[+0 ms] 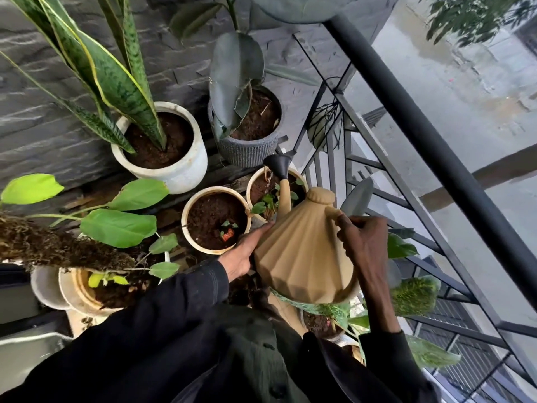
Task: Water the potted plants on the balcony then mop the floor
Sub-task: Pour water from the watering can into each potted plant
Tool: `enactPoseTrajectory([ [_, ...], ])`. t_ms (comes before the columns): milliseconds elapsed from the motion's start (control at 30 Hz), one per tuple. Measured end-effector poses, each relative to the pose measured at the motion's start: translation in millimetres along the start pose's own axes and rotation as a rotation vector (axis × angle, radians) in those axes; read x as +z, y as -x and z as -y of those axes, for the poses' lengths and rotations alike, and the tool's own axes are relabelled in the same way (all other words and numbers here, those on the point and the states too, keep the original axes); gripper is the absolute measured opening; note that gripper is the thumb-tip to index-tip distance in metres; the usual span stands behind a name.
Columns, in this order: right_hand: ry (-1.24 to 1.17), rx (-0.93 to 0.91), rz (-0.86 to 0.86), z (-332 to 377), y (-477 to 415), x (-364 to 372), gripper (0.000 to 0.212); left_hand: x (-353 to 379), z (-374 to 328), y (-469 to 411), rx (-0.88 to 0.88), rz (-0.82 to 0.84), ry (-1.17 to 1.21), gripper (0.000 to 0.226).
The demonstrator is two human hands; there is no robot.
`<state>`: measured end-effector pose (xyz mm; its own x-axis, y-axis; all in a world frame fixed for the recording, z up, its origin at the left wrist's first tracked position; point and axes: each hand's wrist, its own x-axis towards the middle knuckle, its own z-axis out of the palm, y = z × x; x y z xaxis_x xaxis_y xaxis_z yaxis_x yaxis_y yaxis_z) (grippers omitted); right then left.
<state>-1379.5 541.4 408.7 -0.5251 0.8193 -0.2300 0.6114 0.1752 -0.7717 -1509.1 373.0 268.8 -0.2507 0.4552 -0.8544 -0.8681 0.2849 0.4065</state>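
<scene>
A tan ribbed watering can is held over the pots, its black rose spout tipped toward a small cream pot with a few green leaves. My right hand grips the can's handle from the right. My left hand lies flat against the can's left side with straight fingers. Just left of the can stands another cream pot of dark soil with a tiny seedling. Behind are a white pot with a snake plant and a grey ribbed pot with a dark-leaved plant.
A black metal railing runs along the right, with a hanging basket on it. A grey stone wall backs the plants. Leafy pots crowd the lower left, and more foliage sits under my right arm.
</scene>
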Motion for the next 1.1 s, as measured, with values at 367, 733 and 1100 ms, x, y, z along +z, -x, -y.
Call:
enactPoseTrajectory([
  [367, -0.047, -0.035, -0.021, -33, -7, -9, 0.077, 13, 8, -2, -0.01, -0.019, 0.054, 0.053],
  [733, -0.143, -0.077, -0.072, -60, 7, -14, 0.044, 26, 3, 10, 0.073, -0.009, 0.048, 0.053],
  [1100, -0.273, -0.182, -0.139, -57, 13, -22, 0.04, 29, -22, 15, 0.186, 0.011, 0.063, 0.033],
])
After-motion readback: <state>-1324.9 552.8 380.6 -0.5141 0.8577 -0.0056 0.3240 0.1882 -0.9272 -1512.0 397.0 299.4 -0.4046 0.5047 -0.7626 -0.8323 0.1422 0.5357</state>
